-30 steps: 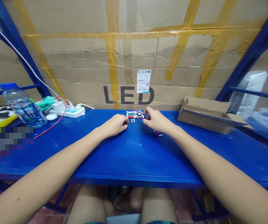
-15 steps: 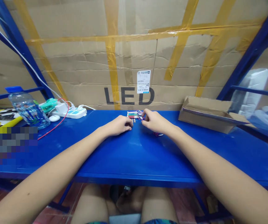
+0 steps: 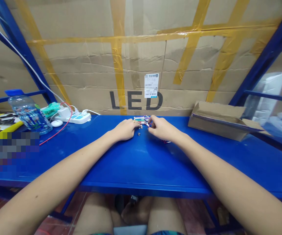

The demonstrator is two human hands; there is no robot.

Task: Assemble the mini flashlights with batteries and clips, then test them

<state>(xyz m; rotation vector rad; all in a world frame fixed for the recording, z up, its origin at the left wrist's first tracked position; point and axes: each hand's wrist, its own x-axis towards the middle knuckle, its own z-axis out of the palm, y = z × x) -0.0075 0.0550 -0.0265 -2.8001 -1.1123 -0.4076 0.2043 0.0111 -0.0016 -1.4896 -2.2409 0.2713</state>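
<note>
Several slim coloured tubes with metallic ends (image 3: 139, 118) lie side by side at the back middle of the blue table, thin purple cords at their right ends. My right hand (image 3: 162, 128) is closed in a pinch on the end of a slim red-and-silver tube (image 3: 147, 124) at the near side of the row. From the left, my left hand (image 3: 125, 129) reaches with bent fingers to the tubes' near left end; what its fingertips hold, if anything, is hidden. A small metal piece (image 3: 139, 134) lies just in front. More purple cord (image 3: 165, 141) shows under my right wrist.
An open cardboard box (image 3: 214, 122) stands at the right. On the left are a water bottle (image 3: 29, 112), a white power strip (image 3: 79, 118) with plugs, a red cable (image 3: 55, 136) and yellow-handled tools (image 3: 10, 125). A large taped carton (image 3: 91, 71) walls off the back.
My left hand has shifted slightly left and up, its fingertips now at the tubes. A small metal piece now shows on the table in front. My right hand has barely moved.
</note>
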